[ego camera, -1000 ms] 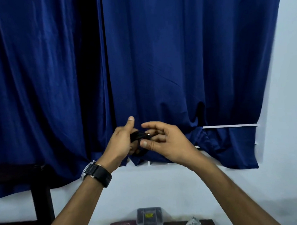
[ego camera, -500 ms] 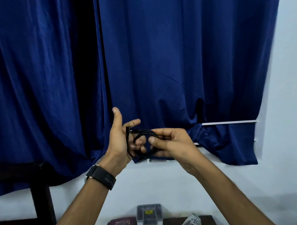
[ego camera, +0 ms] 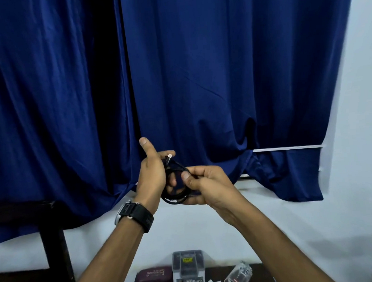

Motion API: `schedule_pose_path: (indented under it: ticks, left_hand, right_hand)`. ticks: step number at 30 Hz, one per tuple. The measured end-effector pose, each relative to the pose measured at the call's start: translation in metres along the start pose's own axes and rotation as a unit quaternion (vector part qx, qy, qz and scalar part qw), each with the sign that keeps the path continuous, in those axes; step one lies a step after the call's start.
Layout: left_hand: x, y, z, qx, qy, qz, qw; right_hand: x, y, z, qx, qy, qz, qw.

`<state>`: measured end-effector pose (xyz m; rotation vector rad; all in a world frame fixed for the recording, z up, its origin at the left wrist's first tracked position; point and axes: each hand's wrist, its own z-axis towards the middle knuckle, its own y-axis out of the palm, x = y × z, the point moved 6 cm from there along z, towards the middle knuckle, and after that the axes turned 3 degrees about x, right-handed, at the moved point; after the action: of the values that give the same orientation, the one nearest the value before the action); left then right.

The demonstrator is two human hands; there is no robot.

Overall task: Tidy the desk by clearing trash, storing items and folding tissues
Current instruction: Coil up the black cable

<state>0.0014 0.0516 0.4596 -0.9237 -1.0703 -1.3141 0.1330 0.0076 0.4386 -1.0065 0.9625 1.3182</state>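
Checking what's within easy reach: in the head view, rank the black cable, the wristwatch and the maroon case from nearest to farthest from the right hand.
1. black cable: coiled, pinched in the right hand itself.
2. wristwatch: on the left wrist, just left and below.
3. maroon case: far below, on the desk at the frame's bottom edge.

Dim, even indoor light with a cool blue cast. The curtain [ego camera: 199, 76] folds sink into near-black shadow at the gap. Soft overall focus; items at the bottom edge are blurred, and wide-angle bending shows at the borders.
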Motion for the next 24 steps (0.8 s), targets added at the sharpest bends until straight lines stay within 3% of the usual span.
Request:
schedule_pose_path:
  ticks: [3,6,9,13,15,17,19,21,24]
  left_hand:
    - [-0.003,0.007,-0.004,-0.013,-0.032,-0.026,0.999]
    - [-0.011,0.018,-0.012,-0.069,-0.102,-0.139,0.983]
    - [-0.019,0.026,-0.022,-0.100,-0.121,-0.302,0.940]
    - [-0.029,0.029,-0.043,-0.049,-0.007,-0.372,0.927]
    - [-0.035,0.030,-0.055,-0.019,0.011,-0.426,0.904]
    - [-0.043,0.026,-0.058,0.045,-0.005,-0.423,0.905]
    - [-0.055,0.023,-0.060,0.090,-0.050,-0.406,0.908]
    - [-0.075,0.022,-0.061,0.080,-0.138,-0.377,0.912]
    - [-0.107,0.031,-0.080,-0.099,-0.323,-0.278,0.899]
  right_hand:
    - [0.004,0.002,0.002,0.062,-0.044,-0.105,0.992]
    - [0.008,-0.001,0.006,0.141,-0.082,-0.229,0.960]
    - [0.015,-0.008,0.010,0.189,-0.060,-0.152,0.968]
    - [0.020,-0.011,0.012,0.226,-0.024,-0.049,0.973]
    - [0.024,-0.012,0.012,0.241,-0.006,-0.007,0.970]
    - [0.027,-0.013,0.013,0.264,-0.001,0.024,0.964]
    - [0.026,-0.020,0.012,0.290,-0.006,0.049,0.956]
    - [0.022,-0.030,0.010,0.308,-0.015,0.065,0.949]
    - [0.018,-0.043,0.007,0.326,-0.029,0.066,0.943]
